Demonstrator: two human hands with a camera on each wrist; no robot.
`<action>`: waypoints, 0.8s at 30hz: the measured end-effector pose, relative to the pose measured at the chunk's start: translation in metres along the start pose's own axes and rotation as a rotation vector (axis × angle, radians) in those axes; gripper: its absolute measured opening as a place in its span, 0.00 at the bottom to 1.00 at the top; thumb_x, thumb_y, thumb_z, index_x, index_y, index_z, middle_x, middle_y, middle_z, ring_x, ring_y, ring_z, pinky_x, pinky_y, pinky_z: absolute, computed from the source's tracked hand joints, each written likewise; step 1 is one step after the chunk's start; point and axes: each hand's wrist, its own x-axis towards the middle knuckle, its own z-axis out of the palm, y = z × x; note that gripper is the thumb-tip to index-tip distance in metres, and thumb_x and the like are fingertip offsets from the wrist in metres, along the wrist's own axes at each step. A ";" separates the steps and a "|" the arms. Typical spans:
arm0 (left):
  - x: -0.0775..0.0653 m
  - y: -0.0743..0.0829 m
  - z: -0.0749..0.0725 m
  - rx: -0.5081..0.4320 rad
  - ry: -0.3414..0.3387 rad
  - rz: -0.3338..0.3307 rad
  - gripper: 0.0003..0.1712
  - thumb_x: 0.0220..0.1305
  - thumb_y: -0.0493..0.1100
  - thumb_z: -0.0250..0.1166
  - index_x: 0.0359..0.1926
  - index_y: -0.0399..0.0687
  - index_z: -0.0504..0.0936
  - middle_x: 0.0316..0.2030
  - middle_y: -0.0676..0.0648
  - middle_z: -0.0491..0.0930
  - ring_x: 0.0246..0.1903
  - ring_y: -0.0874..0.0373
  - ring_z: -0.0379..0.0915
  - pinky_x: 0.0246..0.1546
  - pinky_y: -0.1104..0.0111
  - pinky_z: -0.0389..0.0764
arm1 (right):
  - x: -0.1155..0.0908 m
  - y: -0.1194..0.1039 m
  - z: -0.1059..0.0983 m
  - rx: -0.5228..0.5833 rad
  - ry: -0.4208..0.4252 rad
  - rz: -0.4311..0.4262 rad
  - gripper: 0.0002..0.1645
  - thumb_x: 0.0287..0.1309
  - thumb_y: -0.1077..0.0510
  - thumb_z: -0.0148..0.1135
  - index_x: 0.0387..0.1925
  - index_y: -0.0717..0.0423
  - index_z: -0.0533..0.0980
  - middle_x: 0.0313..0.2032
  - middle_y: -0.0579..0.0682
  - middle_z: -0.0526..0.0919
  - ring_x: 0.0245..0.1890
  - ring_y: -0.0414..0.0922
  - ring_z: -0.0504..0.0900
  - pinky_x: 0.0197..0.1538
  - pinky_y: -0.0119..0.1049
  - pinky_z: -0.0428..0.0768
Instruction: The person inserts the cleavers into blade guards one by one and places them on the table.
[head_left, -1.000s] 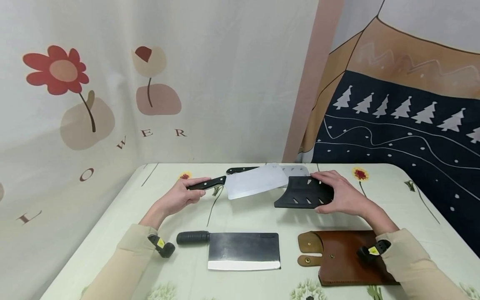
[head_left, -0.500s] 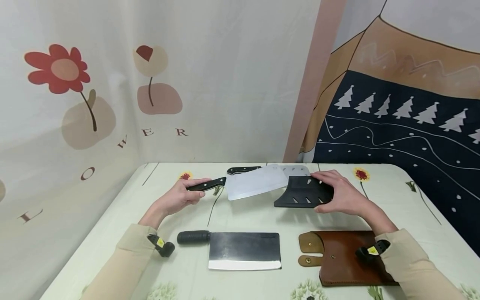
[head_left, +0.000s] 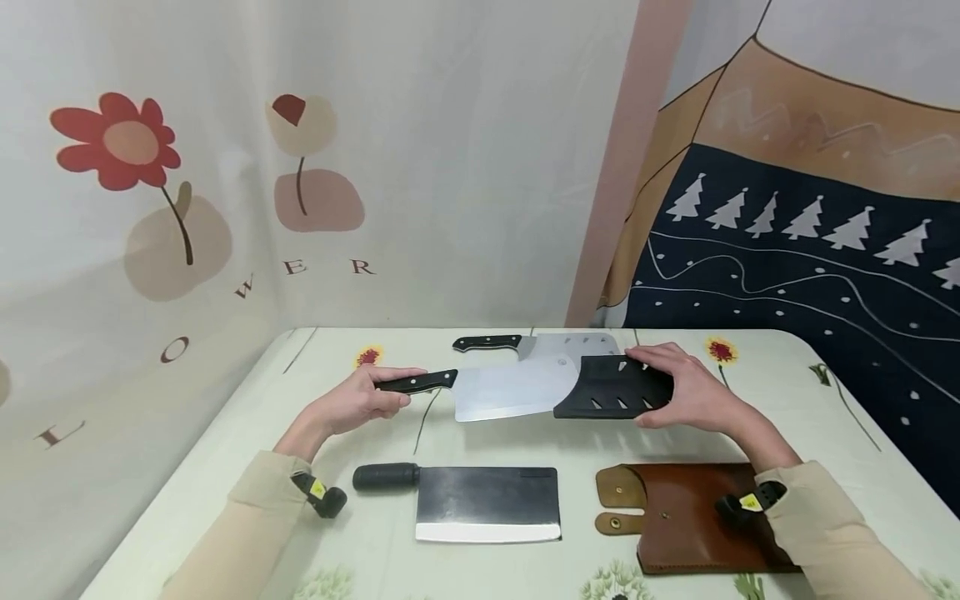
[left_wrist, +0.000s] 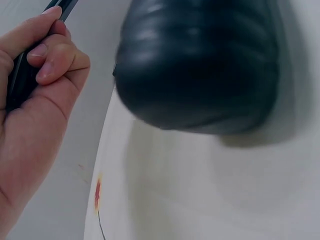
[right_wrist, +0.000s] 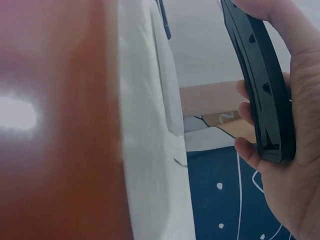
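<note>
Dipping lower in the head view, the left hand (head_left: 358, 402) has brought its knife (head_left: 512, 390) to the black cover (head_left: 611, 392) in the right hand's (head_left: 699, 395) grip, so they now line up. Left wrist view: that hand pinches the handle (left_wrist: 21, 86). Right wrist view: fingers hold the cover.

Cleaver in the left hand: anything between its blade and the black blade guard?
Nothing visible does: in the head view, the held cleaver reaches the curved edge of the black blade guard. The dark-bladed cleaver lies lower in that view, off their line.
</note>
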 end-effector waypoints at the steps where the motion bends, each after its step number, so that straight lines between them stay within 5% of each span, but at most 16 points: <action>1: 0.000 0.001 -0.001 0.001 -0.004 0.001 0.30 0.67 0.26 0.61 0.69 0.39 0.75 0.54 0.32 0.69 0.27 0.58 0.61 0.28 0.72 0.64 | 0.000 0.000 0.000 0.002 0.000 -0.004 0.57 0.39 0.42 0.82 0.71 0.57 0.71 0.67 0.63 0.71 0.65 0.62 0.66 0.60 0.70 0.68; 15: 0.002 0.010 -0.007 0.066 -0.075 -0.018 0.30 0.67 0.29 0.64 0.70 0.38 0.74 0.33 0.46 0.70 0.24 0.58 0.56 0.27 0.69 0.60 | -0.005 -0.003 -0.003 0.022 -0.020 -0.030 0.56 0.37 0.44 0.82 0.70 0.58 0.72 0.67 0.63 0.72 0.65 0.63 0.66 0.59 0.69 0.70; 22: 0.007 0.007 -0.010 0.044 -0.126 -0.015 0.30 0.66 0.26 0.62 0.69 0.34 0.74 0.44 0.36 0.74 0.24 0.59 0.57 0.27 0.70 0.60 | -0.007 -0.004 -0.003 0.039 -0.041 -0.071 0.55 0.36 0.45 0.83 0.68 0.58 0.74 0.65 0.61 0.75 0.64 0.60 0.69 0.59 0.65 0.72; 24: 0.008 0.007 -0.011 0.038 -0.143 -0.014 0.29 0.66 0.25 0.62 0.68 0.33 0.74 0.40 0.38 0.74 0.24 0.59 0.56 0.27 0.70 0.60 | -0.007 -0.005 -0.003 0.045 -0.051 -0.079 0.55 0.36 0.44 0.83 0.68 0.57 0.74 0.65 0.60 0.75 0.64 0.60 0.69 0.59 0.64 0.72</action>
